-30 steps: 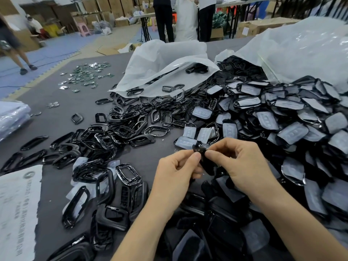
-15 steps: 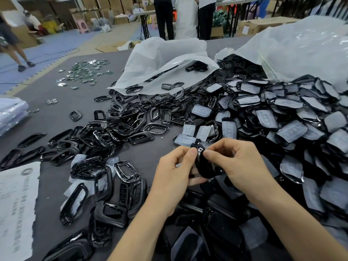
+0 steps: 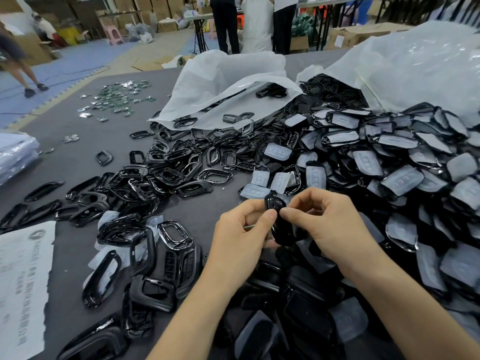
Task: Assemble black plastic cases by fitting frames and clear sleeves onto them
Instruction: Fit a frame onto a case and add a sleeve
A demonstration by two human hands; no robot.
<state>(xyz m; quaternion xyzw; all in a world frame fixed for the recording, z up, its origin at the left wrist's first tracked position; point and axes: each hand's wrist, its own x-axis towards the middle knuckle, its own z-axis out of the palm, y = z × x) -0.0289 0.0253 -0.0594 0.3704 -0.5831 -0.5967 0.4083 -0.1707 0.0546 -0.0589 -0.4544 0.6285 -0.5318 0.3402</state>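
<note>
The left hand (image 3: 241,229) and right hand (image 3: 330,224) pinch one black case (image 3: 281,229), seemingly mid-fitting; heaps of loose frames (image 3: 166,178) and sleeved pieces (image 3: 389,165) on the counter (image 3: 78,152) suggest much remains.

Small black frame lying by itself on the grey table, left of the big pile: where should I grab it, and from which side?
Probably pinch one rail of the small black frame, one fingertip inside its opening and one outside, coming straight down. It lies flat on the table, too low for a sideways grip, and sits apart from the pile.
</note>
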